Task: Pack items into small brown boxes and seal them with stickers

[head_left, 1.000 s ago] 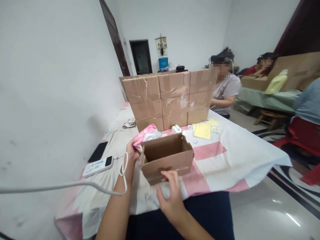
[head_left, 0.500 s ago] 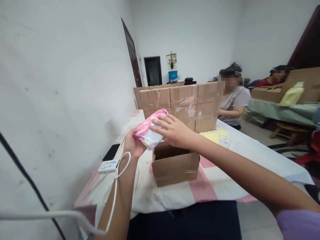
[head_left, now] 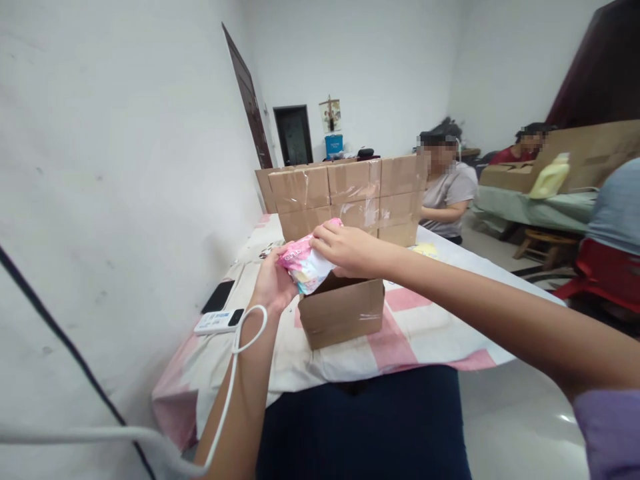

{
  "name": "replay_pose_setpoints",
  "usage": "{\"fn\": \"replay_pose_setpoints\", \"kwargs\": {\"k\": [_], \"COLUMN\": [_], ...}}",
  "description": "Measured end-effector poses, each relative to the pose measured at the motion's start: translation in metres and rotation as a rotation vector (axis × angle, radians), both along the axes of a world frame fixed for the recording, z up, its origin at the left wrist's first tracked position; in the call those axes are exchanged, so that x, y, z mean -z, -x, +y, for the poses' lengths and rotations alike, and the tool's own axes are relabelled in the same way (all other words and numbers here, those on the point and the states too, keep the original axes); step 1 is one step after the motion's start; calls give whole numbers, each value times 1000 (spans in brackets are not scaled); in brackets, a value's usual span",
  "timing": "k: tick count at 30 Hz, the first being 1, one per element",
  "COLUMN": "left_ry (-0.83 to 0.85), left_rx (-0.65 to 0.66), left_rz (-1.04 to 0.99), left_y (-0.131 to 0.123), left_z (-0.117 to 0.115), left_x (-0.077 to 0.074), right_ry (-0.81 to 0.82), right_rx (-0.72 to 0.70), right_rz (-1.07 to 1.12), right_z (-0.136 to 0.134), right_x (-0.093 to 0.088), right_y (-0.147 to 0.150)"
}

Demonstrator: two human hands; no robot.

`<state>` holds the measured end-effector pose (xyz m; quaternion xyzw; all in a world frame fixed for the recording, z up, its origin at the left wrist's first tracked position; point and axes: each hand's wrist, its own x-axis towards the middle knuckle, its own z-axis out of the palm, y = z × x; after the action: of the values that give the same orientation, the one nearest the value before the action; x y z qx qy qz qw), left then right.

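Observation:
A soft pink and white plastic package (head_left: 306, 265) with printed lettering is held up between both hands. My left hand (head_left: 274, 283) grips its left end, thumb along the near side. My right hand (head_left: 345, 250) is wrapped over its right end, fingers bent across the top. Just below and behind the package stands an open cardboard box (head_left: 343, 317) on the cloth-covered table (head_left: 285, 363). The package and my right hand hide part of the box's opening, and its inside is dark.
A wall of taped cardboard boxes (head_left: 353, 190) stands behind. Left of my hand lie a black phone (head_left: 219, 297) and a white power bank (head_left: 217, 322) with a cable. A yellow package (head_left: 425, 250) lies at right. Co-workers sit beyond, near a yellow bottle (head_left: 551, 177).
My right hand has closed more around the package's right end, and the package is tilted differently. The view has turned slightly to the right.

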<state>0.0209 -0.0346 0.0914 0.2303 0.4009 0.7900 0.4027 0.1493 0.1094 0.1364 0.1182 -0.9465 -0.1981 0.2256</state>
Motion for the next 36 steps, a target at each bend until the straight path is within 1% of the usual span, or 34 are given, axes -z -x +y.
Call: {"fn": "replay_pose_setpoints", "kwargs": {"k": [2, 3, 5, 7, 9, 11, 13, 15, 18, 21, 23, 27, 30, 33, 36], "left_ry": [19, 36, 77, 120, 165, 224, 288, 351, 415, 424, 422, 427, 434, 480, 506], "left_rx": [24, 10, -77, -215, -332, -412, -446, -438, -396, -344, -284, -192, -179, -168, -138], "left_rz": [30, 67, 166, 267, 328, 385, 432, 469, 513, 552, 577, 615, 619, 587, 560], "left_y": [-2, -2, 0, 5, 10, 16, 22, 27, 35, 40, 40, 38, 39, 43, 49], "left_z": [-9, -13, -21, -24, -22, -18, -13, -6, 4, 15, 21, 29, 32, 31, 26], "left_x": [2, 4, 14, 27, 43, 58, 71, 81, 92, 98, 99, 101, 101, 103, 105], "right_ry": [83, 151, 313, 457, 565, 654, 732, 786, 860, 978, 1040, 1051, 1088, 1136, 1069], "right_rx": [-16, -32, -52, -44, -21, -10, -8, -17, -43, -67, -62, -4, 26, 36, 102], "right_rz": [-3, -1, 18, 49, 85, 106, 113, 116, 128, 105, 64, 11, -24, -67, -89], "right_z": [6, 10, 18, 27, 34, 38, 39, 37, 36, 36, 37, 39, 42, 48, 54], "right_x": [-5, -8, -13, -17, -18, -16, -13, -9, -3, 4, 11, 22, 30, 42, 57], "right_y": [-4, -7, -11, -15, -16, -15, -13, -11, -8, -6, -5, -3, -1, 2, 6]}}
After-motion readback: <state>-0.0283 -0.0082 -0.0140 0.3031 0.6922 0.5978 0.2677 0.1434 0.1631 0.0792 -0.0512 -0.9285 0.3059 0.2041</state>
